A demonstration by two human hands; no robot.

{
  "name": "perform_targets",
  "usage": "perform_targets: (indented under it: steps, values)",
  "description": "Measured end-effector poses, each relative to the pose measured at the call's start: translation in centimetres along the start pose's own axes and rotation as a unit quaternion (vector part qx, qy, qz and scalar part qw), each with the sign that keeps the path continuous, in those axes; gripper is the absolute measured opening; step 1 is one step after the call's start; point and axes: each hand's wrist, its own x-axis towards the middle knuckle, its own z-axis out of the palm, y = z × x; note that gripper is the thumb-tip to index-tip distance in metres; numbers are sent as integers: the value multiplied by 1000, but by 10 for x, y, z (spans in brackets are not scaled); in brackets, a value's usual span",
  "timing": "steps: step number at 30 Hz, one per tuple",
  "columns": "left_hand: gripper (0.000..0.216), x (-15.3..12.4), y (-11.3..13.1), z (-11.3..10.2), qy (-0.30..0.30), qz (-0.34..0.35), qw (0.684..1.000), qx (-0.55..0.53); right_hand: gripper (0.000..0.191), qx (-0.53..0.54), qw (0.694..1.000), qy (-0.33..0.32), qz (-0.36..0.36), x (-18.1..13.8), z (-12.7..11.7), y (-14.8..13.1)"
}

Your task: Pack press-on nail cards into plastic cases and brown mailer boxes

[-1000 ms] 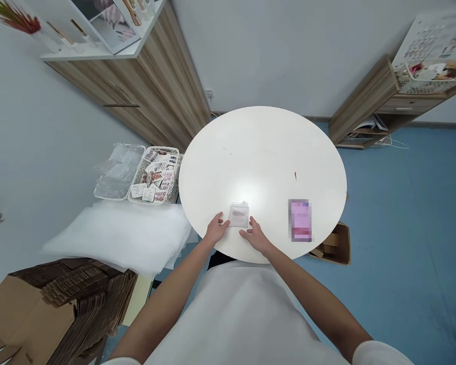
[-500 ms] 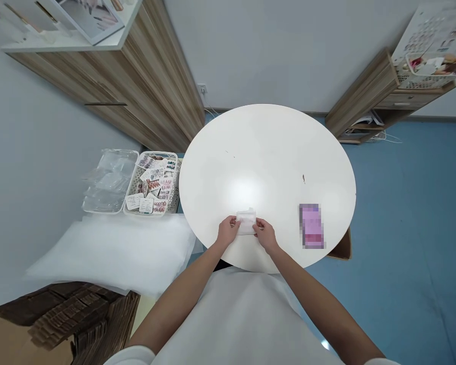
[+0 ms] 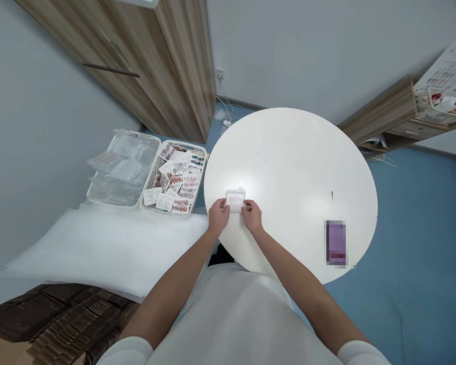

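A small, flat, whitish rectangular packet [image 3: 235, 201], which looks wrapped in translucent foam or film, is held between my two hands at the near left part of the round white table [image 3: 289, 152]. My left hand [image 3: 218, 215] pinches its left edge between thumb and fingers. On the opposite edge, my right hand [image 3: 253, 215] grips it the same way. A flap of the wrapping sticks up slightly along the far edge. What lies inside the packet is too blurred to make out.
Left of the table stand a white basket [image 3: 146, 195] of carded press-on nails and another holding clear plastic bags [image 3: 125, 159]. White foam sheets [image 3: 110, 243] lie nearer, above stacked brown cardboard [image 3: 72, 319]. A pixelated purple object [image 3: 336, 243] rests on the table's right.
Both hands have moved left and farther from my body over the table, carrying the packet. My view has turned and shifted left. Both hands keep their hold.
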Motion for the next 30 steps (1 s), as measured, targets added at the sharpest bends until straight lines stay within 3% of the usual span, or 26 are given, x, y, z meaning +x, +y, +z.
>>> perform_targets:
  steps: [5,10,22,30]
  values:
    - [37,33,-15,-30,24,25,999,20,39,-11,999,-34,-41,26,39,-26]
    - [39,50,-19,-43,18,55,997,44,44,-30,997,-39,-56,37,52,-34]
    - [66,22,-27,-35,16,102,994,21,55,18,995,-59,-80,17,45,-15]
    - [68,5,-30,-31,43,62,996,42,56,11,995,-81,-55,-5,11,-1]
